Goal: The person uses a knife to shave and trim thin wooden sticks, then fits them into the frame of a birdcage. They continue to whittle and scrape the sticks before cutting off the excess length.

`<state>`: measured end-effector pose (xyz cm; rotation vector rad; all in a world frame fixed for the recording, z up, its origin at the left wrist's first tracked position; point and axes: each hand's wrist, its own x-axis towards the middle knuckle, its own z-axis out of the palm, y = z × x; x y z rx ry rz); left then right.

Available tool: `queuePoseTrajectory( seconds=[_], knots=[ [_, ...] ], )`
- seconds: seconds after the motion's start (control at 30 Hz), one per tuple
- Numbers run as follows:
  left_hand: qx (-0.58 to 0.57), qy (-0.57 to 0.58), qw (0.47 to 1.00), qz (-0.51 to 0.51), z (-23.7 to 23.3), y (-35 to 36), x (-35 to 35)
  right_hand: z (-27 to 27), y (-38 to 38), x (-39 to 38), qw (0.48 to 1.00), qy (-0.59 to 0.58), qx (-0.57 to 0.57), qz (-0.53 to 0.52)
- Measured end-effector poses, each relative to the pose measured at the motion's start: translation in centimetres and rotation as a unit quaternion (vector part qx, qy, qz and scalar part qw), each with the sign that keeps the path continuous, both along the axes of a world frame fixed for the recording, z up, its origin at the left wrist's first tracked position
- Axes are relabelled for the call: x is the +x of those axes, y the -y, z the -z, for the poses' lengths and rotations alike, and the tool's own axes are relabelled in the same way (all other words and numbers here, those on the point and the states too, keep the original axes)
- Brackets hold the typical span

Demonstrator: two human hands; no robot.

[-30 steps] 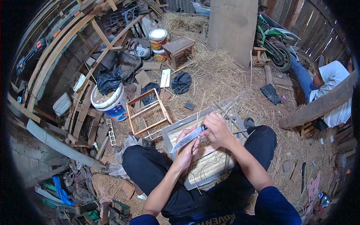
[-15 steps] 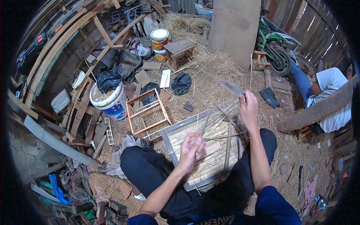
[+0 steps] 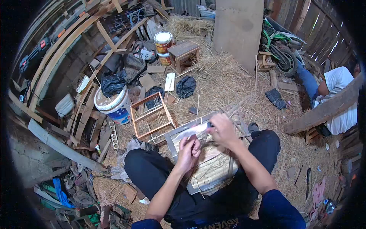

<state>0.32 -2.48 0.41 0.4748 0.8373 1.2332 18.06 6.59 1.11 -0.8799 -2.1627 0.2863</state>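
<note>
My right hand (image 3: 224, 131) is closed round the dark handle of a knife (image 3: 190, 132), a little blurred by motion. Its pale blade points left, just above the fingers of my left hand (image 3: 188, 153). Those fingers are curled tight on a thin wooden strip (image 3: 198, 105), which rises upward past the blade; where blade and strip meet I cannot make out. Below both hands, a grey-framed panel (image 3: 192, 187) with a pale slatted face leans across my lap. Several thin strips and curled shavings (image 3: 210, 165) lie on it.
Ahead stands a small wooden frame (image 3: 134, 118) with strings or rods. A white bucket (image 3: 122, 110) topped with a black bag is at left. Beyond are a stool (image 3: 183, 49) and paint tins (image 3: 163, 38). A person in white (image 3: 339, 99) sits at right behind a plank (image 3: 324, 108).
My right hand has swung the knife down and left from a raised position to my left hand. The strip in my left hand now points upward instead of right.
</note>
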Motion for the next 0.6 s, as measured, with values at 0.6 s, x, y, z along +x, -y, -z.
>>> queuePoseTrajectory(
  seconds=[0.6],
  knots=[
    [-0.045, 0.079, 0.989, 0.116, -1.0, 0.8, -0.1, -1.1, 0.8, 0.8, 0.996, 0.036, 0.023, -0.083]
  ],
)
